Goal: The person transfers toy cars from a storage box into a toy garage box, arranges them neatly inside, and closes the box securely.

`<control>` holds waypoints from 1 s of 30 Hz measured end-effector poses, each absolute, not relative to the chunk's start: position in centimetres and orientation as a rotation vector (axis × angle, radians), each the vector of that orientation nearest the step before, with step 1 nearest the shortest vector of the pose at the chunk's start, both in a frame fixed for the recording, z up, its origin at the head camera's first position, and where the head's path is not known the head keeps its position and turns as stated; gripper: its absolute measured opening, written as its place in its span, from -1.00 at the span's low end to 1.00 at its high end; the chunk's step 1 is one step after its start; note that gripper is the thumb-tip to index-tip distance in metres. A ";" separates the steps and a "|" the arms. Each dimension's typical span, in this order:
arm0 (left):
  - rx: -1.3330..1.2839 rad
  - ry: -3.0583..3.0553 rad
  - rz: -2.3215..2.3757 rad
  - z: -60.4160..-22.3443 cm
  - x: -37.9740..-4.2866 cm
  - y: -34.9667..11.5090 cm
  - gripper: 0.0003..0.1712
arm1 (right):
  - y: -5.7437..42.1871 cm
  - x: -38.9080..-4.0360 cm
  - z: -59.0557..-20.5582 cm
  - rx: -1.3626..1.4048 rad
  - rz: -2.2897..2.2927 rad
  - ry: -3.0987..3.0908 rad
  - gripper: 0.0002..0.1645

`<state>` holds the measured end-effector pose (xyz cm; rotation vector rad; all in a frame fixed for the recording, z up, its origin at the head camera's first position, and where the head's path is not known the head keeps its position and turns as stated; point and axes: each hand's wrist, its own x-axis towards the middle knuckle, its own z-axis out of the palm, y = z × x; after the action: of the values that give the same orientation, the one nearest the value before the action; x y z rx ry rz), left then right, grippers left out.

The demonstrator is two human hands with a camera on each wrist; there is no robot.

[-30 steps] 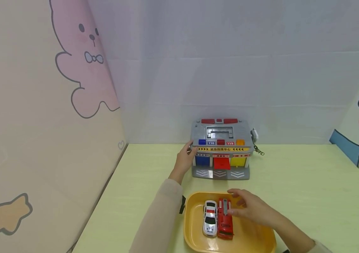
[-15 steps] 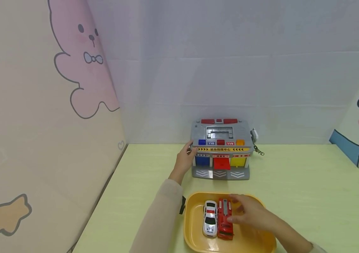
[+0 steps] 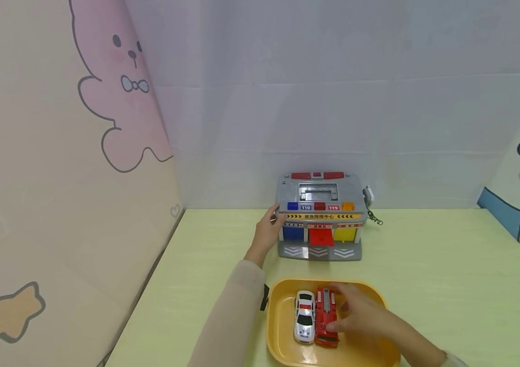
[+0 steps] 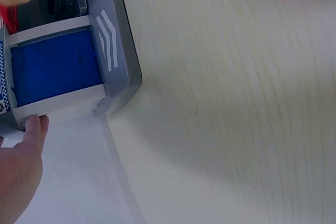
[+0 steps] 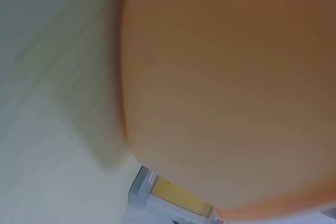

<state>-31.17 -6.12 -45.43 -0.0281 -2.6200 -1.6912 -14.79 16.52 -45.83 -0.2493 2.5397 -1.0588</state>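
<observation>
A grey toy rescue station with blue, red and yellow doors stands at the back. My left hand holds its left side, with the thumb towards the front; the left wrist view shows fingers against the side wall beside the blue door. In a yellow tray, a white toy police car and a red toy fire truck lie side by side. My right hand reaches over the truck's right side, thumb on its near part and forefinger by its far end. The palm fills the right wrist view.
The yellow-green table meets a pale cloth backdrop. A cartoon-printed wall stands on the left. A coiled cord hangs from a grey piece at the station's right side.
My right hand has moved slightly down and left over the fire truck, its thumb sliding towards the truck's near end. The left hand, station and cars have stayed in place.
</observation>
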 end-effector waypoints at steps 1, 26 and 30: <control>-0.029 -2.621 -1.692 -45.5 -31.2 -6.1 -0.40 | 16.5 -14.8 -45.9 -0.257 -1.053 2.541 0.10; -0.017 -2.653 -1.644 -45.5 -31.3 -6.1 -0.38 | 16.3 -14.5 -46.7 -0.254 -0.956 2.524 0.29; -0.007 -2.655 -1.646 -45.5 -31.3 -6.0 -0.38 | 16.3 -14.4 -46.5 -0.260 -0.964 2.518 0.29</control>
<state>-31.29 -6.02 -45.49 -0.0073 -2.6546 -1.6461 -14.42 16.26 -46.54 -0.2595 2.5179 -0.9640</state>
